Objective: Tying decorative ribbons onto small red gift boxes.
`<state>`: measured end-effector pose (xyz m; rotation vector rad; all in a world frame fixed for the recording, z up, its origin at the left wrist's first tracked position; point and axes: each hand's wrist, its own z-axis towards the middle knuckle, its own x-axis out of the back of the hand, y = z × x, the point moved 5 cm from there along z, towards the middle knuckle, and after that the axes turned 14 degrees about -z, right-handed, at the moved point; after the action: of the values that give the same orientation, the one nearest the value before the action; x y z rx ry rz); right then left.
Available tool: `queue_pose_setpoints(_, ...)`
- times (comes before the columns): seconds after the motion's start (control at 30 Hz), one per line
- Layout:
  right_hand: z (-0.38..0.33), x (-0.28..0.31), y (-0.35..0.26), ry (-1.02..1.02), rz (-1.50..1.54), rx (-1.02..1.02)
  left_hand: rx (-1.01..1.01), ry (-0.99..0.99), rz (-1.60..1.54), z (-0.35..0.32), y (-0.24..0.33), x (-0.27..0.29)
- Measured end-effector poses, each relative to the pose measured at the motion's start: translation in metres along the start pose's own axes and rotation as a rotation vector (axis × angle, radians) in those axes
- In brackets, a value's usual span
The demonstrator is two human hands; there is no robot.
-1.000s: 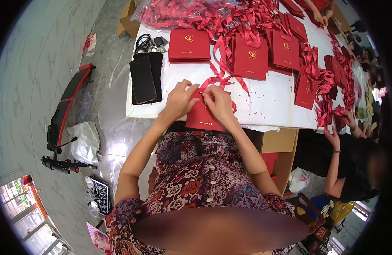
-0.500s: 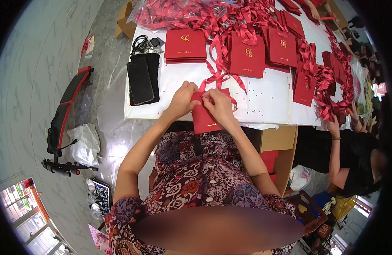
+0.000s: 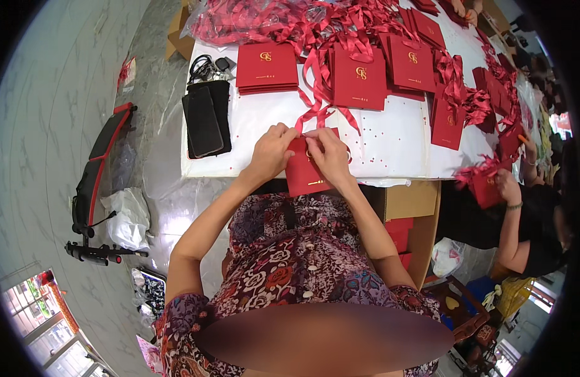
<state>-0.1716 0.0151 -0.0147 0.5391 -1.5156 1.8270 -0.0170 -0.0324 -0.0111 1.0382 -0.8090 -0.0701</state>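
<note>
A flat red paper bag (image 3: 307, 178) with gold print rests over the table's front edge in front of me. My left hand (image 3: 273, 152) closes on its upper left edge, thumb along the side and fingertips at a ribbon. At the top edge, my right hand (image 3: 329, 157) is closed with its fingers bent over the bag and covers part of the gold emblem. A red satin ribbon (image 3: 314, 103) runs from the bag's top toward the far pile. Exactly what each set of fingertips pinches, bag or ribbon, is partly hidden.
Stacked red bags (image 3: 266, 68) and more bags (image 3: 359, 78) with ribbons lie beyond my hands. A black phone (image 3: 202, 122) and keys stand left. A ribbon heap (image 3: 252, 22) fills the back. At right, a co-worker's hand (image 3: 508, 187) holds a red bag. An open cardboard box (image 3: 412, 201) stands below.
My right fingers have moved up to the bag's top edge, uncovering part of its emblem. My left fingertips have shifted slightly right. At right, the co-worker has brought a red bag off the table.
</note>
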Motion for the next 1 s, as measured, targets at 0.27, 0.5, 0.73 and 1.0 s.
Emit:
queue_pose_setpoints(0.27, -0.007, -0.009, -0.015, 0.016, -0.153, 0.137, 0.155, -0.013, -0.142, 0.005, -0.025, -0.003)
queue_pose_setpoints(0.5, -0.006, -0.015, -0.014, 0.007, -0.064, -0.158, 0.134, 0.121, -0.027, 0.003, 0.0, -0.001)
queue_pose_setpoints(0.73, -0.006, -0.008, -0.022, -0.079, 0.079, -0.262, 0.063, 0.196, 0.08, -0.001, 0.029, 0.004)
queue_pose_setpoints(1.0, -0.007, 0.003, -0.044, 0.056, -0.053, -0.032, 0.333, 0.121, -0.338, 0.004, 0.005, 0.013)
